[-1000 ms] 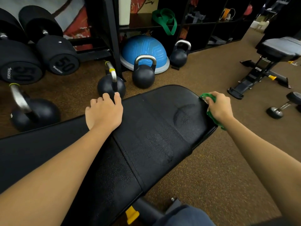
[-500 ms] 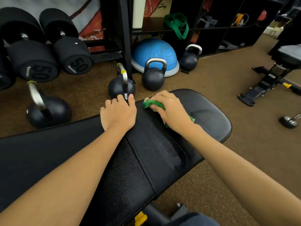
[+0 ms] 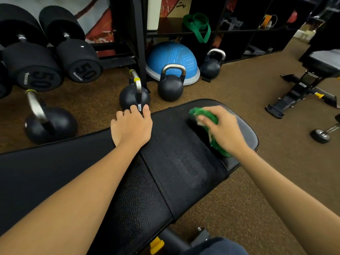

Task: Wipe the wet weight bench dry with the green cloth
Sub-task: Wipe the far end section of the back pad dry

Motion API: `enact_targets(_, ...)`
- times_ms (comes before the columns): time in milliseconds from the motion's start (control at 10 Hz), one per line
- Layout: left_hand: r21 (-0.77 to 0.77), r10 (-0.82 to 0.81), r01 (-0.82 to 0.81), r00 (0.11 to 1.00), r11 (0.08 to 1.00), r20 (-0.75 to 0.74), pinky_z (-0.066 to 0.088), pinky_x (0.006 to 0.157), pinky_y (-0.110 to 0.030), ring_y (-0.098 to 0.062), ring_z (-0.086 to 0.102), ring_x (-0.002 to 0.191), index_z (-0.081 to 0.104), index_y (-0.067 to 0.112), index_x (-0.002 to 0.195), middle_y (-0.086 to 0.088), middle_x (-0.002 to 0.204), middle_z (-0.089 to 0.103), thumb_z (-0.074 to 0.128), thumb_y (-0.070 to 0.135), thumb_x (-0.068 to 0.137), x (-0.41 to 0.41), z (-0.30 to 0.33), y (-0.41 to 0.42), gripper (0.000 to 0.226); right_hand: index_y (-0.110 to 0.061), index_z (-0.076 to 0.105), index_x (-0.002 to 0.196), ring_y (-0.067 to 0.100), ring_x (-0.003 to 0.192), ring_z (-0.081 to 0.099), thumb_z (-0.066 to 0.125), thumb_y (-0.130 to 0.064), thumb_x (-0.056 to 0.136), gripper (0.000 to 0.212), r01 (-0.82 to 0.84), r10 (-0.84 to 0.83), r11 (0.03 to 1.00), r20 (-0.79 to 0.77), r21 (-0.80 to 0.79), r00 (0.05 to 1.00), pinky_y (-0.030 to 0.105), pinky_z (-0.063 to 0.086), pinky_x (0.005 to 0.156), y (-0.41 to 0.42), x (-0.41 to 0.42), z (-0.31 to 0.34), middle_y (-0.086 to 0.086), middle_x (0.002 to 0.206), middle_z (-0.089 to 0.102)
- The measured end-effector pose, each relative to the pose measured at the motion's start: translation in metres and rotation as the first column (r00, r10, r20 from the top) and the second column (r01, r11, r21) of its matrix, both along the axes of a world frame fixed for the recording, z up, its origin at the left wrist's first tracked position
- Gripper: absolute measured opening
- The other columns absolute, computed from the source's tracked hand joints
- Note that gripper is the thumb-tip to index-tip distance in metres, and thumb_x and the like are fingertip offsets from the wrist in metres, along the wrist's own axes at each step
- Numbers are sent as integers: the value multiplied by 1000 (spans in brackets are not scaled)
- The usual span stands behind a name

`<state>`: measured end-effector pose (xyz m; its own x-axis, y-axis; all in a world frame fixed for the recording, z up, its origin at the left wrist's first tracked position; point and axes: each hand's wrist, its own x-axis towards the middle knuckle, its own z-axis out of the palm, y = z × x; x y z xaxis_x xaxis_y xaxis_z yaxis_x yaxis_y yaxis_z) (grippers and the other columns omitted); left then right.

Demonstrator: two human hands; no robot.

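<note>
A black padded weight bench runs across the lower half of the view, its rounded seat end at the right. Faint damp streaks show on the seat pad near the seam. My right hand presses a bunched green cloth flat onto the far right part of the seat pad, the cloth showing in front of and under my fingers. Resting palm down on the bench's far edge by the seam is my left hand, with fingers curled over the rim and nothing in it.
Several black kettlebells stand on the brown floor just beyond the bench, with a blue balance dome and large dumbbells behind. A black shelf rack lines the back. Another bench and a small dumbbell lie at right.
My right hand with the cloth swept from the seat's right end over to the seam beside my left hand, then back toward the right end. My left hand stayed on the bench edge.
</note>
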<state>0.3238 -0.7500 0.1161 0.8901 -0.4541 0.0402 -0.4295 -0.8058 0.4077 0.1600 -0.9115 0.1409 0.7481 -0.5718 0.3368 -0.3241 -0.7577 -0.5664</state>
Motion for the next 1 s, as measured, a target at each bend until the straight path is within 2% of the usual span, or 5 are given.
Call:
enact_targets(200, 2, 2, -2, 1000, 1000, 11, 34, 94, -45, -31, 45, 120, 52, 11, 121, -12, 122, 59, 15, 49, 100, 0, -1, 0, 57, -11, 65, 114, 18, 95, 49, 60, -19, 93, 23, -104, 101, 982, -25, -160, 995, 17, 26, 76, 10, 47, -23, 3, 106, 61)
enact_targets(400, -3, 3, -3, 1000, 1000, 26, 34, 94, -45, -31, 45, 119, 53, 12, 119, -11, 121, 60, 15, 50, 100, 2, -3, 0, 57, -10, 62, 119, 31, 104, 49, 53, -19, 96, 26, 148, -165, 970, -76, -194, 983, 37, 39, 87, -54, 81, -28, 11, 116, 58)
enact_targets(700, 5, 11, -11, 1000, 1000, 11, 33, 96, -45, -31, 44, 122, 51, 12, 124, -12, 125, 58, 15, 50, 100, 0, -1, -2, 57, -5, 62, 115, 39, 113, 45, 52, -20, 96, 26, 479, -480, 876, -175, -47, 860, 39, 37, 91, -127, -7, -19, 19, 115, 58)
enact_targets(900, 13, 6, -7, 1000, 1000, 14, 33, 96, -45, -31, 44, 122, 50, 12, 123, -12, 125, 58, 15, 50, 100, 0, -1, -1, 57, -26, 61, 112, 12, 94, 61, 68, -31, 86, 28, 220, -233, 952, 39, 210, 972, 28, 44, 83, -73, -32, 23, -7, 102, 65)
enact_targets(1000, 8, 4, -5, 1000, 1000, 11, 33, 96, -45, -32, 44, 121, 51, 12, 122, -12, 124, 59, 15, 50, 100, 0, -1, -1, 57, -28, 56, 104, 9, 90, 62, 73, -34, 82, 29, 64, -47, 969, -77, 239, 996, 28, 48, 80, -37, -34, 21, -9, 96, 65)
